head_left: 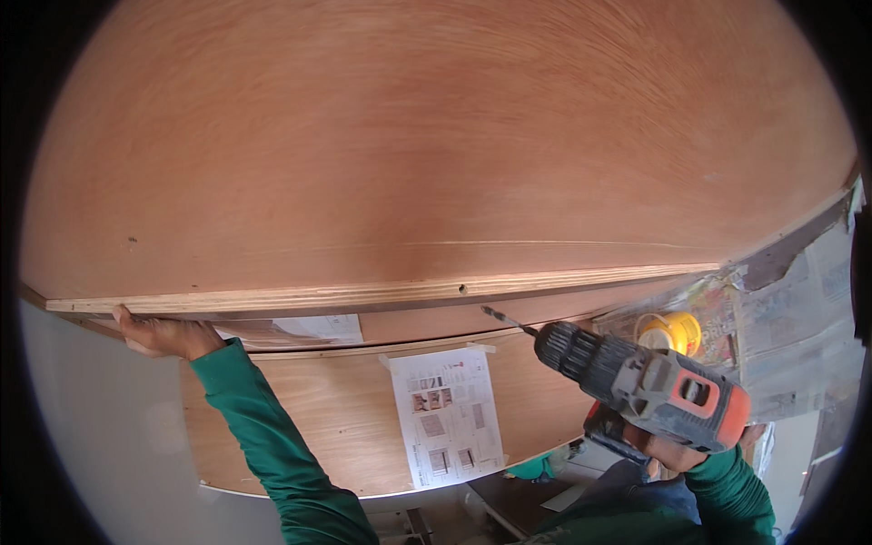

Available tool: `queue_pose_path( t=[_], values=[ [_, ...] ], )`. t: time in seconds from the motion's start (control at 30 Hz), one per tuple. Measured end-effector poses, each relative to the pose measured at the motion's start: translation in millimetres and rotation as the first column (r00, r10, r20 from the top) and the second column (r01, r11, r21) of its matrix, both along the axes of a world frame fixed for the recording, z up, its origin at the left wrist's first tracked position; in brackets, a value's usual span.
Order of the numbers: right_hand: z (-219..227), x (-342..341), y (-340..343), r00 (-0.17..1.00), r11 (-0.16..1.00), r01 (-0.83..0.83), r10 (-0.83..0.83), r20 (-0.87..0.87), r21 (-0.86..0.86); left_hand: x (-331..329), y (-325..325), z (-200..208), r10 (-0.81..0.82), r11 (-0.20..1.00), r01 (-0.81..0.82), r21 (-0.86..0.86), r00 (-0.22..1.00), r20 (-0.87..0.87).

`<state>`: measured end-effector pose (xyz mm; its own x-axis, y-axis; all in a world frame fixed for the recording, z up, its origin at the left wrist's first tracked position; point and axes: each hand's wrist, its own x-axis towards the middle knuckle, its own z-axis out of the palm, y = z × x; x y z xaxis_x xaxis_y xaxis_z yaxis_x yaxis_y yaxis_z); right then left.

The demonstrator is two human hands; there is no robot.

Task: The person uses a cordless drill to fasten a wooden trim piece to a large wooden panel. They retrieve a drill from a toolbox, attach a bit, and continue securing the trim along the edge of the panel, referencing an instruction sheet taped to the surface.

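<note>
My left hand (166,336) grips the near edge of a large reddish-brown plywood panel (436,145) at its left end, with the thumb up against the pale layered edge. In my right hand (670,451) is a black, grey and orange cordless drill (647,374), held by its handle. The drill's bit (507,318) points up and left, apart from the panel edge. A small dark hole (462,289) shows in that edge, left of the bit's tip. How my right fingers lie on the trigger is hidden behind the drill body.
Below the edge lies a lighter plywood board (336,418) with a printed sheet (447,418) taped to it. Another sheet (318,328) sits in the gap under the panel. A yellow tub (683,332) stands at the right on plastic-covered paper (790,318).
</note>
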<state>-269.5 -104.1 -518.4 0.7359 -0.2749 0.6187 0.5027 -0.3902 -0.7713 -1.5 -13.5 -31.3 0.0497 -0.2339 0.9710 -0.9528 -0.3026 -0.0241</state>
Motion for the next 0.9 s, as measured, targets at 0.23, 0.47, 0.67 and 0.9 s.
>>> queue_pose_path(
  t=[0.23, 0.47, 0.67, 0.9],
  values=[
    [27, -2, -15, 0.994, 0.898, 0.004, 0.044, -0.1, 0.44, -9, -12, -14, -0.041, 0.997, 0.04, -0.062, 0.999, -0.009],
    [21, -7, -6, 0.996, 0.901, -0.072, 0.09, -0.021, 0.428, -4, -3, 7, -0.07, 0.997, 0.071, -0.024, 0.996, 0.054],
    [24, -3, -6, 0.965, 0.797, -0.187, 0.26, -0.047, 0.574, -2, -6, 3, -0.118, 0.991, 0.122, -0.057, 0.991, 0.062],
    [18, 10, -16, 0.989, 0.996, 0.049, -0.058, 0.138, 0.069, -4, -2, 9, -0.084, 0.996, 0.087, -0.037, 0.995, 0.056]
  ],
)
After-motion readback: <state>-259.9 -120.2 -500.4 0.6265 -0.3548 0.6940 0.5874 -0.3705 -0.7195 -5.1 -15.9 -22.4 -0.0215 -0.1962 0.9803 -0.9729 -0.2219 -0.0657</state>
